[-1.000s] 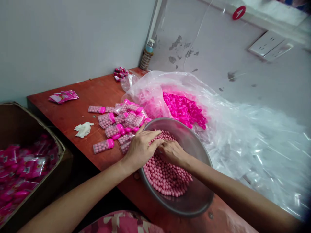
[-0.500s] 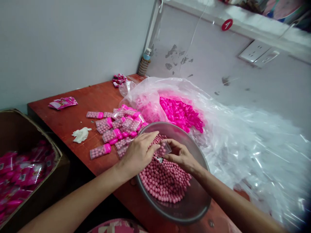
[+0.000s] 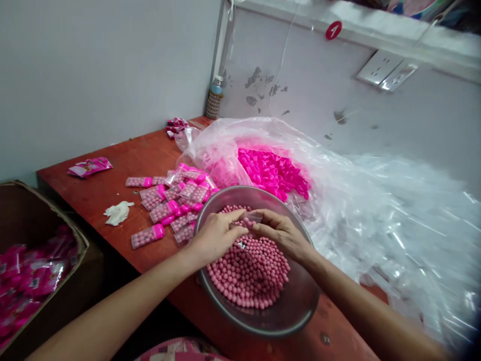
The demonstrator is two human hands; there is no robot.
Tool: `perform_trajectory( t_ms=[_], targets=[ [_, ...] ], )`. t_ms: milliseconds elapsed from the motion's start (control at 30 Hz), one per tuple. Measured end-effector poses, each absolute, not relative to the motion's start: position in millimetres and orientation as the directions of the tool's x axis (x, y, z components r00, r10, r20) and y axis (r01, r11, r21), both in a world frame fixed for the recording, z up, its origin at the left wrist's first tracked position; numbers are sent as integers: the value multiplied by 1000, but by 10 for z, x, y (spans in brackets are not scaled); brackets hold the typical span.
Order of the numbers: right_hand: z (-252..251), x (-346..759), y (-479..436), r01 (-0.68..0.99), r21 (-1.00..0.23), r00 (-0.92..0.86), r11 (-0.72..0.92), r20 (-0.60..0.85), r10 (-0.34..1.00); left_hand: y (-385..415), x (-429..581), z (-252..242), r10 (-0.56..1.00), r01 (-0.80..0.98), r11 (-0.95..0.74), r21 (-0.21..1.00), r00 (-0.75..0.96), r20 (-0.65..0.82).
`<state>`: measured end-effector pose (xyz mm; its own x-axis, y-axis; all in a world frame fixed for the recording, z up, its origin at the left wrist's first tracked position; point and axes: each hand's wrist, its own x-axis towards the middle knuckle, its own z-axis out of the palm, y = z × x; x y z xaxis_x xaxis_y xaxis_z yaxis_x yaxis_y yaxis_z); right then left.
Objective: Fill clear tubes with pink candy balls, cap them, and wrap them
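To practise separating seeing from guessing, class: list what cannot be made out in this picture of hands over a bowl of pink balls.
Head view throughout.
Clear container: left hand and right hand cover most of it; contents unclear.
Cardboard box: cut off by the left and bottom edges.
Pink packets: print too small to read.
Clear plastic: blurred at right.

A metal bowl (image 3: 300, 313) holds a heap of pink candy balls (image 3: 250, 273). Over its far half, the left hand (image 3: 215, 235) and right hand (image 3: 284, 234) meet, both pinching a small clear case (image 3: 253, 218) just above the balls. Left of the bowl, filled cases (image 3: 165, 205) with pink caps lie on the red table (image 3: 124, 155). Behind the bowl, a clear plastic bag (image 3: 338, 190) holds loose pink caps (image 3: 274, 173). Further left of the bowl lies a white tissue (image 3: 117, 212).
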<state>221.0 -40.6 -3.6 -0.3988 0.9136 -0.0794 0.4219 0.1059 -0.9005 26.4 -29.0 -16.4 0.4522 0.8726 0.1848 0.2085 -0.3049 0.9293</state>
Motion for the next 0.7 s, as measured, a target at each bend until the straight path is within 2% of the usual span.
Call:
perform_trajectory(
  t_ms=[33,100,167,233,300,400,567,700],
  targets=[
    [-23,2230,-370,541,-823,-448,173,-108,888,-271,222,-171,896,223,-280,934,409,171],
    [-17,2252,-293,744,-576,-539,339,-216,814,-236,131,-175,931,213,-222,951,336,141],
    [-44,2237,-212,828,-336,-553,448,-367,748,-218,56,-165,941,184,-184,966,318,119],
    [-101,2178,-121,846,-242,-530,476,-490,692,-219,14,-152,942,186,-173,967,317,108],
    [-176,2078,-20,848,-249,-520,467,-555,649,-229,2,-149,943,194,-180,964,313,113],
    [-294,1887,133,848,-296,-527,440,-561,638,-229,6,-171,947,154,-174,973,298,122],
    [-438,1696,241,799,-465,-578,383,-416,702,-202,-2,-219,951,106,-166,980,280,131],
    [-397,1844,141,729,-625,-584,279,-357,729,-209,-5,-227,961,93,-169,981,238,143]
  ],
)
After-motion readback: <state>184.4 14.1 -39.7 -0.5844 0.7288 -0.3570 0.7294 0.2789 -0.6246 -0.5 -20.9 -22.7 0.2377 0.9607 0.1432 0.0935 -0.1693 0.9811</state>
